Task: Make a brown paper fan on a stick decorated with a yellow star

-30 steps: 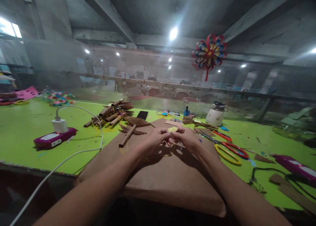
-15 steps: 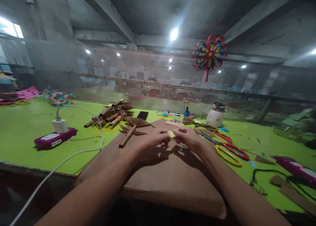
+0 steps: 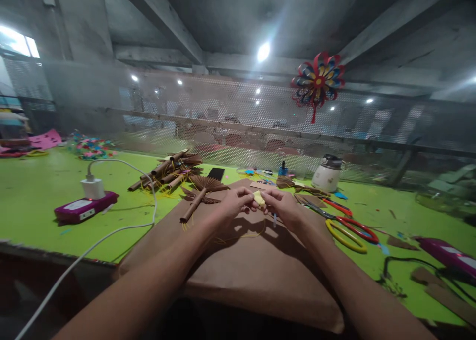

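Observation:
Between my two hands is a small piece of pale yellow paper (image 3: pixel 259 198), pinched from both sides. My left hand (image 3: pixel 238 202) has its thumb and fingers closed on the left edge. My right hand (image 3: pixel 280 207) grips the right edge, and a short pale strip (image 3: pixel 274 220) hangs below its fingers. Under them lies a brown paper-covered board (image 3: pixel 253 265), with thin yellow string (image 3: pixel 243 237) trailing across it. Left of my hands, a rolled brown paper tube with pleated paper wings (image 3: pixel 194 205) rests on the board.
Brown paper tubes (image 3: pixel 161 171) are piled behind on the left, near a phone (image 3: pixel 216 174). Red-handled scissors (image 3: pixel 359 229) and yellow-handled ones (image 3: pixel 345 238) lie right. A white bottle (image 3: pixel 327 174) stands behind. A purple power strip (image 3: pixel 85 208) carries a white cable at left.
My hands have shifted slightly, and more of the yellow paper now shows between my fingers. The whole view has moved a little; the things on the table stay put.

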`<state>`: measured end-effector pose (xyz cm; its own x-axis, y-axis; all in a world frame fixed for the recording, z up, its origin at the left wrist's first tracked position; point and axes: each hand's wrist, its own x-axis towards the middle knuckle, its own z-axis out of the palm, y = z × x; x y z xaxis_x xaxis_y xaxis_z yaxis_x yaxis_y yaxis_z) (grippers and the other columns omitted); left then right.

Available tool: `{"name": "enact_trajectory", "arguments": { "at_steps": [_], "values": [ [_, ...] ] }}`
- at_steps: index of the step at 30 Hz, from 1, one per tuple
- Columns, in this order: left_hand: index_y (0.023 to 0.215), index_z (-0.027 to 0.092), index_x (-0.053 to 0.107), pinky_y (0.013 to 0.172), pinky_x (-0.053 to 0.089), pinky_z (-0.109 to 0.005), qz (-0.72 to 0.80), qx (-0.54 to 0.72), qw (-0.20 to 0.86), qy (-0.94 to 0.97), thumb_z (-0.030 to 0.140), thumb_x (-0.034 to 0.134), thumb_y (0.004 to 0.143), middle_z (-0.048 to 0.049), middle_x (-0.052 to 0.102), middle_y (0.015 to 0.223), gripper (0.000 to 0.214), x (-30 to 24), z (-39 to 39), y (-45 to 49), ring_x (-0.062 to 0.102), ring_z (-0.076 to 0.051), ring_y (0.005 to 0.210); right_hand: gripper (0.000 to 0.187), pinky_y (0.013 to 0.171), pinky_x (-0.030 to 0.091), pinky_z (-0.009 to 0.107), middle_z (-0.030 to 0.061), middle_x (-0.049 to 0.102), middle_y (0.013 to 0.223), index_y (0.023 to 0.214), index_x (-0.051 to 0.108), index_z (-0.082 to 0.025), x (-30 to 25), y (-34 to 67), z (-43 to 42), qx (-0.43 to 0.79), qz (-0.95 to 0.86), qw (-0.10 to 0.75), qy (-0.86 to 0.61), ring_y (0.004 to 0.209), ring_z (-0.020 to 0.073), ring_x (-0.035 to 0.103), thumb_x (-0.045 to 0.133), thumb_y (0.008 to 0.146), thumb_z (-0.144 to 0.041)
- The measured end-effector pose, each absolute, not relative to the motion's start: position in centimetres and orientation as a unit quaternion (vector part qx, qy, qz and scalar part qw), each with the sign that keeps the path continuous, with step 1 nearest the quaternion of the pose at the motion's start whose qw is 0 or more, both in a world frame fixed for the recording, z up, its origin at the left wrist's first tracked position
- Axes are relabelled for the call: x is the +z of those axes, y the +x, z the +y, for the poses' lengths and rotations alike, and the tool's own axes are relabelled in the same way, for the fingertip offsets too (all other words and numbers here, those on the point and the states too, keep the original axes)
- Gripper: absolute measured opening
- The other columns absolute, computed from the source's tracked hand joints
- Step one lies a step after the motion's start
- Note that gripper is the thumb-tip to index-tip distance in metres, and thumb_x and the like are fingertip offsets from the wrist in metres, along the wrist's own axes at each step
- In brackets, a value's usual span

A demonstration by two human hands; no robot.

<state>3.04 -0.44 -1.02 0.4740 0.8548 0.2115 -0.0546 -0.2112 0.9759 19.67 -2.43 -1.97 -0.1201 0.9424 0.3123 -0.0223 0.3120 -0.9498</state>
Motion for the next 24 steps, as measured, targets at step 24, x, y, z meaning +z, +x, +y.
{"name": "enact_trajectory", "arguments": {
  "at_steps": [24],
  "values": [
    [0.074,0.011,0.060,0.068,0.040,-0.026,0.236,0.415,0.683,0.553,0.029,0.077,0.062,-0.0066,0.064,0.071,0.027,-1.64,0.10,3.19,0.059,-0.012,0.069,0.025,0.055,0.043,0.027,0.0032,0.067,0.067,0.077,0.070,-0.016,-2.39,19.37,-2.22,0.434,-0.581,0.597,-0.342,0.057,0.0124,0.055,0.077,0.062,-0.035]
  ]
}}
